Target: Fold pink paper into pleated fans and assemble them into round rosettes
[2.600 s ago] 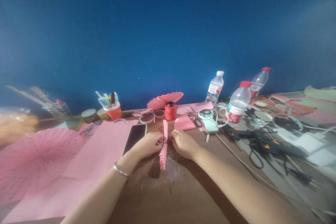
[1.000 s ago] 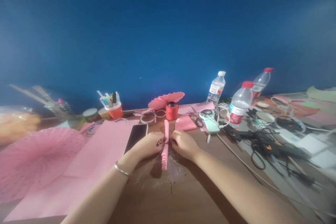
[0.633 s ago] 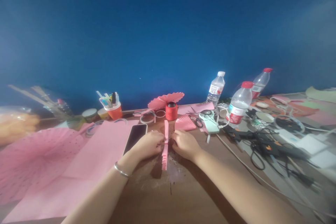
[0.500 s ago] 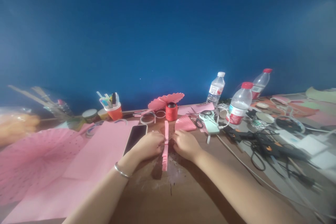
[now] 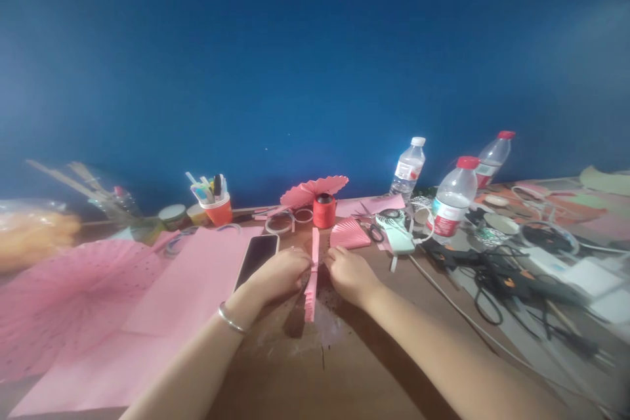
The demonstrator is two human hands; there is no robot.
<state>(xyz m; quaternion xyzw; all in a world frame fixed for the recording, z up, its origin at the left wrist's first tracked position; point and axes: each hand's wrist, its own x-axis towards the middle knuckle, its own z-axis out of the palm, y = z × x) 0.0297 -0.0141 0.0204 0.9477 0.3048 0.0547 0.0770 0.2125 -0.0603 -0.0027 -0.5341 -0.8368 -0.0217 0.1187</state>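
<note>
A narrow pleated pink paper strip [image 5: 310,292] stands between my hands over the brown table [image 5: 295,380]. My left hand [image 5: 290,269], its fingers curled, is closed on the strip's left side near the middle. On the right, my right hand [image 5: 348,272] is closed too, its fingertips bent beside the strip; what they hold, if anything, is too small to make out. Just beyond my hands lie a small pleated pink fan [image 5: 350,233] and a red container [image 5: 324,212] with a dark top. A scalloped pink paper piece [image 5: 315,190] is behind the container.
Pink sheets [image 5: 182,295], a large pink fan [image 5: 79,302] and a phone [image 5: 256,256] are on the left. Behind them sits a cup of pens [image 5: 218,210]. To the right are scissors [image 5: 376,232], several bottles including a red-capped one [image 5: 450,203], and tangled cables [image 5: 487,295].
The whole view has shifted slightly, so things appear a little further right. My hands keep nearly the same pose around the strip.
</note>
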